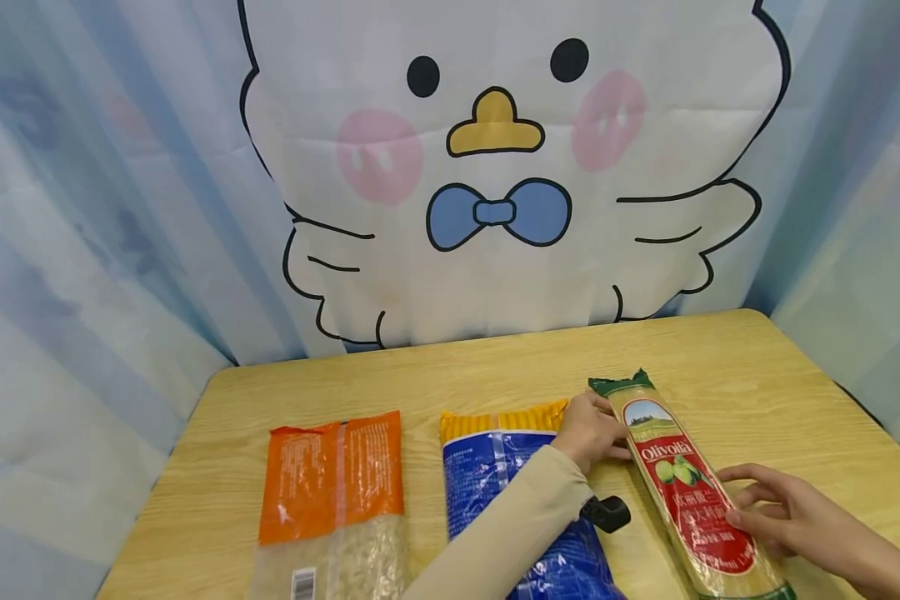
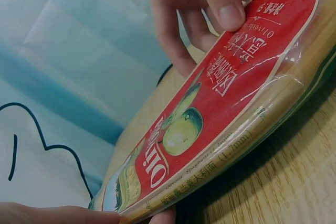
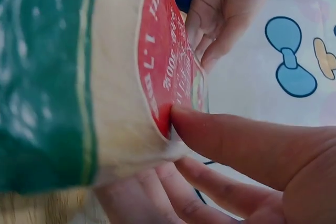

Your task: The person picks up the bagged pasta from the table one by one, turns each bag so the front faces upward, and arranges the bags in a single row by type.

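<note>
A long pack of spaghetti (image 1: 690, 492) with a red Olivoila label and green ends slants across the right side of the table. My left hand (image 1: 591, 429) holds its far end by the left edge. On the near right edge, my right hand (image 1: 795, 517) pinches the pack. The right wrist view shows the right thumb (image 3: 226, 140) on the red label and the fingers (image 3: 178, 192) curled underneath. In the left wrist view, the pack's side edge (image 2: 210, 169) sits close over the wood, with a dark shadow below it.
A blue bag with a yellow top (image 1: 487, 467) lies left of the spaghetti, partly covered by my left sleeve (image 1: 517, 525). Farther left is an orange and clear bag (image 1: 333, 500) of pale contents. A curtain with a cartoon bird (image 1: 495, 292) hangs behind the wooden table (image 1: 217, 467).
</note>
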Available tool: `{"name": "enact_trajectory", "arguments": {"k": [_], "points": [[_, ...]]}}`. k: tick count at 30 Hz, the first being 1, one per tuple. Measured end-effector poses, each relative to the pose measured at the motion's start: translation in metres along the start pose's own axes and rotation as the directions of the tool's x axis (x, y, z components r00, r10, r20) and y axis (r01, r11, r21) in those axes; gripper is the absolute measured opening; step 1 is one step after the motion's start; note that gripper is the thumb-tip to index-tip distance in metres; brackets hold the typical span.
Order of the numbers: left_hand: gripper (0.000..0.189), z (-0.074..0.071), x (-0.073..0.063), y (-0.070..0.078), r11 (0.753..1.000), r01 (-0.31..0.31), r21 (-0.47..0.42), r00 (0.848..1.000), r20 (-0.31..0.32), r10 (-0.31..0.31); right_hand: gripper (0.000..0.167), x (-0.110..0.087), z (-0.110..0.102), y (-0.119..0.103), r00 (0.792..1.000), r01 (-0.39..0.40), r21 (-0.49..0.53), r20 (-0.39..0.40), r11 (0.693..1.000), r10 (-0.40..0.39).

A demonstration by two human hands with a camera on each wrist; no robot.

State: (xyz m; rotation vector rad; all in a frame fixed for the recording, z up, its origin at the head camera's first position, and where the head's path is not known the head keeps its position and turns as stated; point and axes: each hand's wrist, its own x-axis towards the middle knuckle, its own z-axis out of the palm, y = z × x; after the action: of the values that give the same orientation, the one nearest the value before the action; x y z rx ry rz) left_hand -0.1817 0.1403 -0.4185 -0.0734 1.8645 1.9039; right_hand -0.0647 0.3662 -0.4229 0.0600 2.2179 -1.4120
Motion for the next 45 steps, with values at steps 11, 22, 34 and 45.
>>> {"name": "enact_trajectory", "arguments": {"k": [11,22,34,45], "points": [[0.036,-0.007,0.002,0.004,0.996,0.024,0.081,0.998,0.05,-0.029,0.052,-0.002,-0.002,-0.002,0.997,0.039,-0.147,-0.062,0.988,-0.049],[0.033,-0.012,-0.005,0.007,0.994,-0.004,0.106,0.999,0.041,0.0,0.052,-0.01,-0.001,-0.006,0.995,0.04,-0.169,-0.088,0.985,-0.055],[0.031,-0.072,-0.029,0.046,0.969,-0.222,0.105,0.957,0.214,0.196,0.049,-0.008,0.024,-0.053,0.981,0.101,-0.278,-0.133,0.955,-0.143],[0.03,-0.147,-0.052,0.059,0.917,-0.274,0.29,0.962,0.094,0.258,0.047,0.0,0.052,-0.08,0.956,0.269,-0.215,-0.063,0.939,-0.288]]}}
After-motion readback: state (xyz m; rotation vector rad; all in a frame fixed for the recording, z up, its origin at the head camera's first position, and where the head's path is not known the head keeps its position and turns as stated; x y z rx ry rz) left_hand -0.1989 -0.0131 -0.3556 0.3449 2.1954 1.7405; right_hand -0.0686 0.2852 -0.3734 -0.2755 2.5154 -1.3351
